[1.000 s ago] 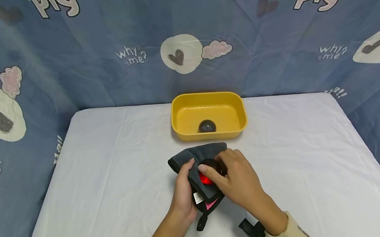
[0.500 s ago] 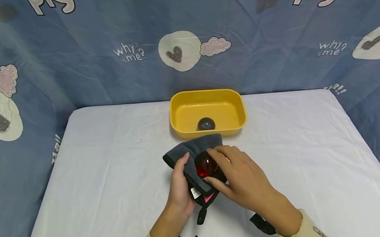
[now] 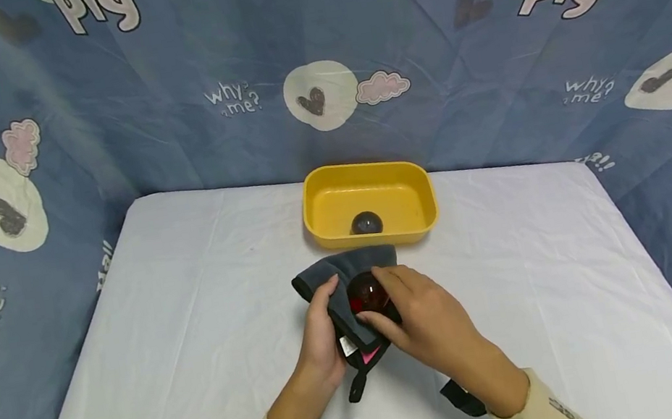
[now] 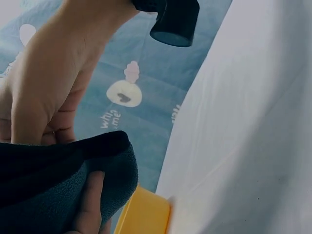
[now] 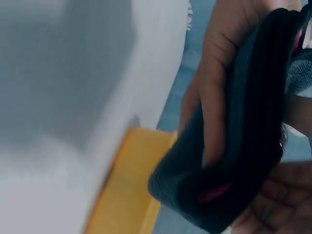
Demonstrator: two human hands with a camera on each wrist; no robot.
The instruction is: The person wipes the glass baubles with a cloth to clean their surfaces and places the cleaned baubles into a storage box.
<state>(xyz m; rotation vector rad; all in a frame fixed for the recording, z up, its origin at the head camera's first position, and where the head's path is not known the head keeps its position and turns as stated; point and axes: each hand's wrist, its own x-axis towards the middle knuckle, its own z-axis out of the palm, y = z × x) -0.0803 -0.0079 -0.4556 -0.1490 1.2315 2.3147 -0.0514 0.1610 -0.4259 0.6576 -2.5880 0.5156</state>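
Observation:
My left hand (image 3: 319,340) holds a dark grey cloth (image 3: 357,260) with black trim, its thumb lying over the cloth's left side. A white label, a black hanging loop and a bit of pink show at its lower end. Against the cloth sits a dark, see-through ball (image 3: 365,291) with a red glint. Thumb and fingers of my right hand (image 3: 428,316) are curved about the ball's right side. The folded cloth (image 4: 44,187) fills the lower left of the left wrist view. In the right wrist view the cloth (image 5: 256,102) hides the ball.
A yellow tub (image 3: 406,233) stands just beyond the cloth, with a dark glassy ball (image 3: 367,223) inside near its front wall. White fabric covers the table (image 3: 214,316). A blue printed curtain (image 3: 186,57) rises behind and at the sides.
My right thumb and fingers have shifted on the ball, first spreading to the right and uncovering more of it. Over the last half second little else has moved besides a slight camera tilt.

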